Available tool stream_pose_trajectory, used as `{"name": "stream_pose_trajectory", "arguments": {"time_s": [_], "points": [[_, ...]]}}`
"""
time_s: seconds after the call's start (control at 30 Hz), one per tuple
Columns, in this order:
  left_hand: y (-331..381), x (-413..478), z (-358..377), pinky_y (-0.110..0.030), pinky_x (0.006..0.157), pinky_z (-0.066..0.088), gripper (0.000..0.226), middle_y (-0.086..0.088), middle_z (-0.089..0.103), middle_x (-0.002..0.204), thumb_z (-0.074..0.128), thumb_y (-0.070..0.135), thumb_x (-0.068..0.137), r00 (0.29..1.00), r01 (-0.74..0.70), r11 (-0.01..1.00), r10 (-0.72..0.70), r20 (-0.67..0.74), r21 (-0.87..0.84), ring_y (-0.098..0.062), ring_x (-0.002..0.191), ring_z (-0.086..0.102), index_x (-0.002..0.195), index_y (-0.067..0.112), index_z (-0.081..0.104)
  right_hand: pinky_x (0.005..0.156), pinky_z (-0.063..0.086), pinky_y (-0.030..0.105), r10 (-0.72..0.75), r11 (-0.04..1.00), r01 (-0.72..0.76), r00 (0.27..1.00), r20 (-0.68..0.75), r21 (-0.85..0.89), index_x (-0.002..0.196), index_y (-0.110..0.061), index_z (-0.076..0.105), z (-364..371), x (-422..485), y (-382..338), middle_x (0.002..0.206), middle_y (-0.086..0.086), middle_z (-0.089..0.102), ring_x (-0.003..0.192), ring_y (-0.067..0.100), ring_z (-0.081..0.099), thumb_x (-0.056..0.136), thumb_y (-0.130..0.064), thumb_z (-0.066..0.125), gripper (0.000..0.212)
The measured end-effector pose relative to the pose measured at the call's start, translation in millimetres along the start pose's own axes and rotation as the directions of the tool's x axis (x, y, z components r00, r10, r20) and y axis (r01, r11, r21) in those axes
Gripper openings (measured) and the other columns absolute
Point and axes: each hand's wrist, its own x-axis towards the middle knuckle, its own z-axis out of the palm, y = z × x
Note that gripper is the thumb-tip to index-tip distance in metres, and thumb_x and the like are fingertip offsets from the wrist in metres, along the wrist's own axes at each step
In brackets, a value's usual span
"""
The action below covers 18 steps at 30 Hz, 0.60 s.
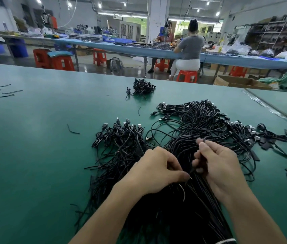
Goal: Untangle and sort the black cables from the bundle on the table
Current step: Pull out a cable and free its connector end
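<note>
Black cables (200,120) lay heaped at the near edge of the table (42,147); our left hand (155,170) and right hand (223,167) each pinched strands, mid-untangling. We judged one needed drawing free next.

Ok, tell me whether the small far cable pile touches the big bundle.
Apart: the head view shows bare green table between the small pile and the big bundle.

The black cables (174,217) run off the bottom edge. The left hand (156,169) and right hand (222,166) cover the strands beneath them; which strand each grip pinches cannot be told. The left fingertips curl out of sight. The worktop (33,155) is cut off at both sides.
</note>
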Motion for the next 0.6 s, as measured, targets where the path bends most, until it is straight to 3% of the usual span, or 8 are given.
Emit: {"name": "stream_pose_trajectory", "arguments": {"time_s": [0.07, 0.17, 0.23, 0.3, 0.37, 0.43, 0.5, 0.6], "points": [[2, 0, -1, -0.034, 0.071, 0.056, 0.011, 0.020, 0.063, 0.065, 0.079, 0.039, 0.080, 0.995, -0.011, 1.000, 0.010, -0.097, -0.012, 0.000, 0.061, 0.056, 0.084, 0.038, 0.069, 0.040, 0.035, 0.015, -0.085, 0.981, 0.097, 0.993, 0.077, -0.168, 0.101, -0.019, 0.070, -2, 0, 1, 0.052, -0.008, 0.053, 0.040, 0.003, 0.044, 0.102, -0.007, 0.049, 0.024], [0, -1, -4, -0.043, 0.086, 0.054, 0.059, 0.019, 0.058, 0.098, 0.075, 0.024, 0.084, 0.954, -0.070, 0.998, 0.068, -0.291, 0.003, -0.006, 0.083, 0.059, 0.128, 0.050, 0.046, 0.042, 0.031, 0.019, -0.108, 0.845, 0.282, 0.922, 0.372, -0.455, 0.095, -0.030, 0.072, -5, -9, -7, 0.055, -0.008, 0.051, 0.043, 0.004, 0.037, 0.100, -0.010, 0.051, 0.029], [-1, -3, -4, -0.042, 0.088, 0.053, 0.081, 0.017, 0.047, 0.115, 0.071, 0.022, 0.085, 0.939, -0.158, 0.985, 0.171, -0.299, 0.066, -0.007, 0.095, 0.057, 0.140, 0.062, 0.026, 0.045, 0.031, 0.028, -0.084, 0.684, 0.428, 0.851, 0.519, -0.591, 0.093, -0.036, 0.068, -6, -18, -17, 0.057, -0.007, 0.051, 0.047, 0.008, 0.038, 0.100, -0.017, 0.051, 0.027], [-3, -4, -2, -0.044, 0.088, 0.053, 0.077, 0.011, 0.043, 0.120, 0.058, 0.027, 0.085, 0.927, -0.259, 0.959, 0.281, -0.250, 0.117, -0.012, 0.100, 0.055, 0.142, 0.065, 0.024, 0.051, 0.037, 0.035, -0.097, 0.568, 0.533, 0.800, 0.592, -0.627, 0.090, -0.039, 0.066, -3, -31, -29, 0.060, -0.005, 0.053, 0.052, 0.012, 0.041, 0.100, -0.020, 0.051, 0.026], [-4, -2, 2, -0.040, 0.085, 0.053, 0.068, 0.007, 0.044, 0.119, 0.054, 0.026, 0.085, 0.901, -0.361, 0.932, 0.358, -0.243, 0.037, -0.016, 0.100, 0.056, 0.143, 0.058, 0.036, 0.061, 0.043, 0.034, -0.041, 0.590, 0.587, 0.708, 0.705, -0.555, 0.084, -0.041, 0.065, 5, -46, -43, 0.067, -0.008, 0.058, 0.059, 0.010, 0.048, 0.099, -0.019, 0.053, 0.030], [-5, 2, 6, -0.029, 0.081, 0.051, 0.044, 0.010, 0.051, 0.114, 0.061, 0.029, 0.096, 0.857, -0.428, 0.903, 0.393, -0.334, -0.033, -0.010, 0.098, 0.058, 0.136, 0.046, 0.055, 0.065, 0.045, 0.023, 0.045, 0.615, 0.591, 0.634, 0.772, -0.521, 0.082, -0.045, 0.065, 13, -59, -53, 0.075, -0.016, 0.062, 0.066, 0.003, 0.055, 0.099, -0.019, 0.055, 0.033], [-5, 7, 5, -0.022, 0.084, 0.048, 0.023, 0.011, 0.057, 0.107, 0.055, 0.035, 0.101, 0.798, -0.413, 0.910, 0.343, -0.495, -0.035, -0.007, 0.100, 0.059, 0.116, 0.032, 0.072, 0.057, 0.042, 0.019, 0.076, 0.607, 0.571, 0.651, 0.756, -0.553, 0.085, -0.042, 0.066, 13, -63, -58, 0.069, -0.018, 0.061, 0.058, 0.002, 0.052, 0.099, -0.017, 0.054, 0.031], [-7, 12, -6, -0.015, 0.082, 0.042, 0.031, 0.014, 0.058, 0.100, 0.042, 0.033, 0.104, 0.637, -0.373, 0.903, 0.081, -0.766, -0.215, -0.001, 0.095, 0.057, 0.090, 0.027, 0.069, 0.045, 0.031, 0.018, 0.037, 0.593, 0.434, 0.827, 0.561, -0.679, 0.084, -0.035, 0.068, -4, -56, -58, 0.056, -0.009, 0.055, 0.045, 0.004, 0.039, 0.099, -0.018, 0.051, 0.028]]}}
